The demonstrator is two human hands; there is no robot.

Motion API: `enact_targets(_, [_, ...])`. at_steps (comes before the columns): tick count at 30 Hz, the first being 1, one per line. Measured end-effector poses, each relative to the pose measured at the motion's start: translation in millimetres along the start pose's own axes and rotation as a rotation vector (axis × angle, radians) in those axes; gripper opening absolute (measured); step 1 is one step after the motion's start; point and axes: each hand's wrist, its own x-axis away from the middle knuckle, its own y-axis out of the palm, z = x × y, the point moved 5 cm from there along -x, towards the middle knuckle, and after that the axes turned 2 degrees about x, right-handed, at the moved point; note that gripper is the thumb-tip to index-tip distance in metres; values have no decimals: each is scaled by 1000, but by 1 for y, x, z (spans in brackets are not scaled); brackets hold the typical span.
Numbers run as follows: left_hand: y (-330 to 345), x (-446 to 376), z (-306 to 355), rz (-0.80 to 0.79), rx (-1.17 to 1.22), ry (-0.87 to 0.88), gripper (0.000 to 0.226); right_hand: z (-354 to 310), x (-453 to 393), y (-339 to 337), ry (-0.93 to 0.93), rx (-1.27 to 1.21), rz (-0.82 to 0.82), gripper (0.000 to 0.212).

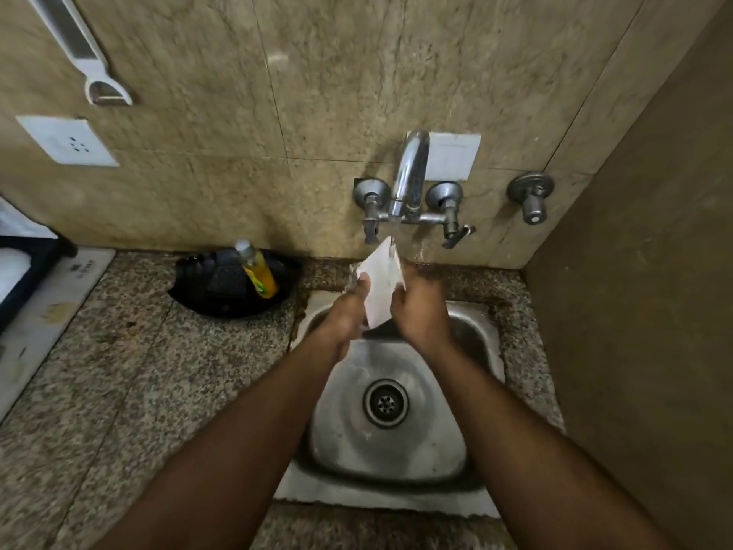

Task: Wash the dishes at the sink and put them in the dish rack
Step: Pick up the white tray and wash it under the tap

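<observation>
A flat white dish (381, 281), squarish and held on edge, is under the running tap (408, 172) above the steel sink (482, 335). My left hand (347, 313) grips its left side, thumb on the upper corner. My right hand (420, 307) clasps its right side. Water from the spout hits the dish's top corner and splashes to the right. The lower part of the dish is hidden between my hands. The sink basin below holds no dishes; its drain (385, 402) is uncovered.
A black basket-like holder (222, 283) with a yellow soap bottle (258, 271) sits on the granite counter (139, 371) left of the sink. A white and dark tray (23, 271) lies at the far left. A brown wall (642, 311) closes the right side.
</observation>
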Motion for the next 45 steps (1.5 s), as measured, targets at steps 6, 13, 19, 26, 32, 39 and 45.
enact_targets(6, [17,4,9,-7,448,8,65,-9,48,19,-189,409,-175,74])
enact_targets(13, [12,9,1,-37,495,-1,57,-8,63,25,-244,342,-151,70])
enact_targets(19, [8,11,2,-41,368,48,45,-10,51,28,-268,152,-96,61])
enact_targets(26, [3,14,-18,-81,367,127,46,13,10,38,16,103,-198,64])
enact_targets(32, [-2,15,-20,-59,293,154,39,-14,24,42,-193,49,-219,58])
enact_targets(39, [-1,21,-24,-129,350,216,47,-7,-1,46,-92,255,-225,65])
enact_targets(45, [-12,27,-23,-121,385,177,34,25,-8,48,217,37,-302,66])
